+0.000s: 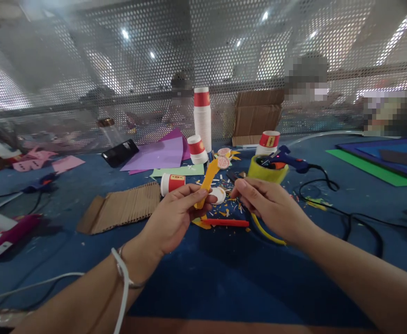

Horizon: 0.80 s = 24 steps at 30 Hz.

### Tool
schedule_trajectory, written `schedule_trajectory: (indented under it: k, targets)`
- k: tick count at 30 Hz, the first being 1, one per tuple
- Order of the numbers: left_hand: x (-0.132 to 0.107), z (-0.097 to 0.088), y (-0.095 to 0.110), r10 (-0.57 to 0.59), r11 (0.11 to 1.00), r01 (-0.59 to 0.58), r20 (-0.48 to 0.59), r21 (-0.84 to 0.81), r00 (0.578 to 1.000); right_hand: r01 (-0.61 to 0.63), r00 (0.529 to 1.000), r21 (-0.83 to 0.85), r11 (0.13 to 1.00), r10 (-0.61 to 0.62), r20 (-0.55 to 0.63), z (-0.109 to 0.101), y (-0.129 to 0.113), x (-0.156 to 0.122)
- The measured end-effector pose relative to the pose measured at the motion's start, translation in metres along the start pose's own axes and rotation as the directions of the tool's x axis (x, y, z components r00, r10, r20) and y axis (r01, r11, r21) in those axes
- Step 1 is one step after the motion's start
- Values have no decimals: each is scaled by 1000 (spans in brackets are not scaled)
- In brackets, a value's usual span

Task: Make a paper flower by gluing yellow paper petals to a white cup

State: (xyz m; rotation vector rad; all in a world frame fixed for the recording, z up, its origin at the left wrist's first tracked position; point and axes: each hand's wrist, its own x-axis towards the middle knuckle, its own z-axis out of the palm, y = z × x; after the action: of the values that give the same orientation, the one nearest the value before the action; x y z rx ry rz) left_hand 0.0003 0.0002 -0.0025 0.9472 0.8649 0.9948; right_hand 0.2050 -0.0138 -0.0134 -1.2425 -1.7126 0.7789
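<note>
My left hand [175, 218] is closed round an orange paper strip [208, 178] that stands up from my fingers, with a small pink-and-white round piece [223, 162] at its top end. My right hand [271, 208] hovers just to the right with its fingers curled and drawn together; what it pinches, if anything, I cannot make out. A yellow curved strip [266, 232] lies below that hand, a red pen [226, 223] sits between the hands on the blue table [224, 278], and a white paper disc [220, 195] rests behind the strip.
A roll of yellow tape [268, 171], a blue glue gun [288, 160] with a black cord [345, 215], red-and-white paper cups [202, 116], corrugated cardboard [123, 208], purple paper [158, 153] and paper scraps lie around. A perforated metal screen [85, 69] closes the far side.
</note>
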Motion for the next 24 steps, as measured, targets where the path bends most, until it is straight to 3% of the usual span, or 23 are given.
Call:
schedule_trajectory:
  k: [3, 10, 24]
  targets:
    - [-2, 2, -1, 1, 1000, -1, -23, -8, 1000, 33, 997, -44, 998, -30, 73, 3, -2, -1]
    - [-7, 9, -10, 54, 995, -58, 51, 79, 997, 36, 973, -66, 997, -20, 231, 5, -8, -4]
    - [-11, 13, -11, 20, 997, -21, 15, 72, 1000, 74, 974, -65, 995, -58, 220, 5, -11, -7]
